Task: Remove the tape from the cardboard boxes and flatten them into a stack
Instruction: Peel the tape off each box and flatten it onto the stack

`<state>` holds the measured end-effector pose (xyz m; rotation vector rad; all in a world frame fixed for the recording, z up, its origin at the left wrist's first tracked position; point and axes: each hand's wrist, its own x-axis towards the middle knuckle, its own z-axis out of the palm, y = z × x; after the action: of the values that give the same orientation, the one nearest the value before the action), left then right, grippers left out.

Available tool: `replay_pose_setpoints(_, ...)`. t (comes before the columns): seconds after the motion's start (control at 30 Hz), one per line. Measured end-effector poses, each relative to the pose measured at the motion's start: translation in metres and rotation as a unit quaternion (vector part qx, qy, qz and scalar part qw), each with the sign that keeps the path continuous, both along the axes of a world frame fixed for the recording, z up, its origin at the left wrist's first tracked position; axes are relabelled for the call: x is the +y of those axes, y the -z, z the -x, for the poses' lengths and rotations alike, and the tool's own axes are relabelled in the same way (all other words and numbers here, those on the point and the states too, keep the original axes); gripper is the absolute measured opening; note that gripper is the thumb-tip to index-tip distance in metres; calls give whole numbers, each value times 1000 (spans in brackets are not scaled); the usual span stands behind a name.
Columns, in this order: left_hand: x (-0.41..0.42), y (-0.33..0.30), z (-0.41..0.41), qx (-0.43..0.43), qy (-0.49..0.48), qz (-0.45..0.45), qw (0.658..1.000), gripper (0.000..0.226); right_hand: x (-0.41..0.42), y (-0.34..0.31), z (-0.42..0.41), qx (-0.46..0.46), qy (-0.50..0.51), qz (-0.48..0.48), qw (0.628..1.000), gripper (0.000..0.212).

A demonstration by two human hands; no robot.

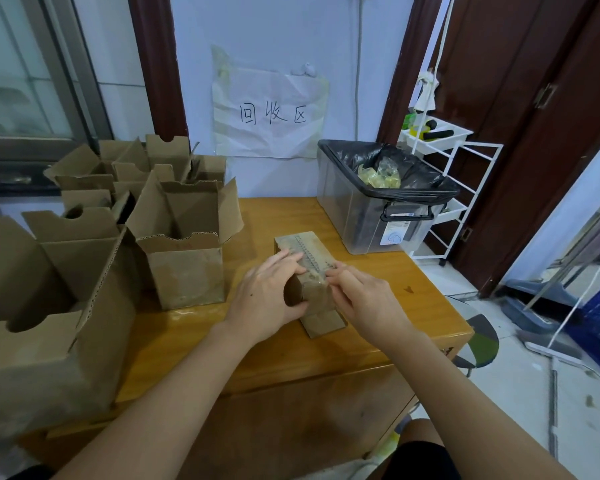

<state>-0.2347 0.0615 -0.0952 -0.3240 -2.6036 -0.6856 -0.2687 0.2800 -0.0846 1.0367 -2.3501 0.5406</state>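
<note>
On the wooden table (378, 271) at frame centre, I steady the taped box (307, 268) in my curled left hand (267, 299) so my right hand (364, 299) can pinch its tape (317, 266).

Both bare forearms reach forward from the bottom edge and converge toward the middle. The left hand (265, 299) lies palm down, its fingers stretched forward and slightly spread, the thumb bent in along the near side toward the right hand. The right hand (362, 299) sits just beside it, back facing up, wrist angled inward; its fingers are curled and drawn together at the tips in a pinch. The fingertips of the two hands nearly meet.
</note>
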Motion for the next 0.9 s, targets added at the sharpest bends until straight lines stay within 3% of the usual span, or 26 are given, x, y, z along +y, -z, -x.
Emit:
replay_pose_setpoints(0.23, -1, -1, 1, -44, -2, -29, 999, 67, 4, -13, -3, -78, 5, 3, 997, 30)
replay_pose_setpoints(0.33, -9, -2, 5, -120, 30, -77, 989, 74, 15, -20, 1, -153, 17, -18, 988, 63)
replay_pose_setpoints(0.37, -12, -1, 6, -125, 47, -92, 987, 70, 17, -19, 3, -143, 17, -29, 989, 65)
replay_pose_setpoints(0.5, -13, 6, 1, -73, 16, -161, 984, 64, 13, -7, 8, -45, -3, -12, 999, 27)
replay_pose_setpoints(0.63, 4, 15, -5, -5, -49, -195, 980, 66, -1, -9, 5, 13, -9, 12, 1000, 24)
replay_pose_setpoints(0.7, 16, 17, -8, -18, -71, -234, 970, 70, -8, -10, 7, 53, 0, 12, 999, 19)
replay_pose_setpoints(0.77, 26, 18, -10, -65, -81, -271, 957, 88, -15, -9, 8, 80, 7, 15, 997, 16)
replay_pose_setpoints(0.83, 33, 17, -9, -105, -77, -300, 945, 110, -21, -7, 6, 87, -7, 16, 996, 16)
replay_pose_setpoints(0.9, 35, 18, -4, -108, -71, -306, 943, 113, -26, -9, 2, 68, -38, 5, 997, 16)
